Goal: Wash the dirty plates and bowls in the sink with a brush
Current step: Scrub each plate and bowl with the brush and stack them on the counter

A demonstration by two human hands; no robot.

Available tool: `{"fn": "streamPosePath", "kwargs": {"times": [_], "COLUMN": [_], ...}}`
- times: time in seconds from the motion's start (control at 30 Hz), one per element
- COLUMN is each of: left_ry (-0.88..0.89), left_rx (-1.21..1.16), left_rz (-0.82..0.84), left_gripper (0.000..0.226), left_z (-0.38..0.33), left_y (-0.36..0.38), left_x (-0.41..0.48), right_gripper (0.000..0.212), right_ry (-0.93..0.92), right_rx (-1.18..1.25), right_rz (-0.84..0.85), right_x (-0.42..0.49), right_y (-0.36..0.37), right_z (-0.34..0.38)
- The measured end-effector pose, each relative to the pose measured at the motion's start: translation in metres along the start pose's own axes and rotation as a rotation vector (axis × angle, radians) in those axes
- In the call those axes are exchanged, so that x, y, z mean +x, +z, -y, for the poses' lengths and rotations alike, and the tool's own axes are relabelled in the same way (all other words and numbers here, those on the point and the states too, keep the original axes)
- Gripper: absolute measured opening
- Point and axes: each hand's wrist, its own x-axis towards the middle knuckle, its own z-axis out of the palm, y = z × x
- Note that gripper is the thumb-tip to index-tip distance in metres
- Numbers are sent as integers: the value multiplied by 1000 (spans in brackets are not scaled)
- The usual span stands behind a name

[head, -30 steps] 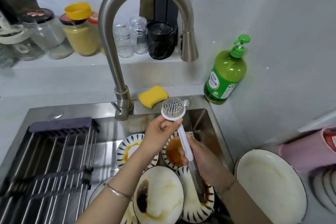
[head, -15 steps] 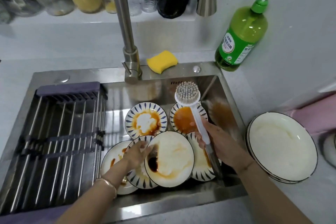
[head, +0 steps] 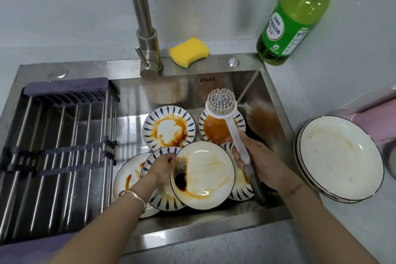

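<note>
Plates (head: 169, 128) piled in sink (head: 192, 231), smeared orange-brown; top plate (head: 205, 171) is plain white with a dark sauce blob. Brush (head: 221, 100): white handle, metal end, grey bristles up, over the sink's right side. Green bottle (head: 293, 15) label: Chinese print, unreadable. Right hand (head: 261, 163) wraps the handle; left hand (head: 162, 167) curls on the top plate's left rim.

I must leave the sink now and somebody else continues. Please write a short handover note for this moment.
Right hand: holds the white long-handled brush, bristles up, above the steel sink.
Left hand: fingers curled on the rim of the large white sauce-stained plate.
Blue-patterned plates lie dirty beneath and behind it.
Done: no dish in the sink looks washed.
Left: scrub all of them.
</note>
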Motion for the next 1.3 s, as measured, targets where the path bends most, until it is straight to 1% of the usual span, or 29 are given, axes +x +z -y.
{"fn": "streamPosePath", "kwargs": {"times": [0.13, 0.23, 0.33, 0.47, 0.53, 0.57, 0.67, 0.73, 0.87, 0.93, 1.07, 1.17, 1.2, 1.27, 1.3], "left_ry": [68, 134, 163, 196, 242, 260, 293, 346, 405, 417, 439, 473, 485, 506, 518], "left_rx": [-143, -195, -252, -283, -186, -115, 147, 254, 327, 325, 246, 291, 347, 473, 511], "left_rz": [-5, -14, -23, -52, -94, -132, -263, -317, -367, -388, -387, -411, -418, -444, -454], "left_gripper": [18, 13, 20, 25, 41, 46, 41, 41, 40, 41, 55, 47, 52, 71, 77], "left_z": [-7, -12, -27, -52, -65, -73, -97, -108, -114, -112, -102, -101, -101, -103, -103], "left_y": [6, 7, 0, -25, -40, -47, -60, -67, -74, -77, -88, -94, -95, -98, -99], "left_x": [-8, -14, -23, -31, -34, -38, -48, -55, -64, -67, -70, -76, -79, -87, -90], "right_gripper": [45, 48, 51, 44, 42, 41, 37, 36, 41, 43, 40, 38, 38, 37, 38], "right_ry": [2, 6, 7, -16, -22, -23, -29, -48, -64, -65, -66, -69, -69, -75, -79], "right_rx": [-23, -36, -49, -65, -73, -77, -69, -83, -140, -146, -136, -163, -178, -219, -231], "right_rz": [0, -6, -18, -28, -32, -37, -41, -51, -46, -50, -24, 1, 15, 29, 30], "right_x": [-3, -5, -9, -17, -21, -23, -30, -34, -41, -44, -51, -54, -55, -58, -59], "right_y": [-2, -4, -7, -10, -9, -7, -2, 2, 7, 8, 13, 19, 20, 25, 27], "right_z": [1, 4, 9, 19, 26, 30, 40, 46, 56, 60, 64, 67, 67, 70, 71]}}
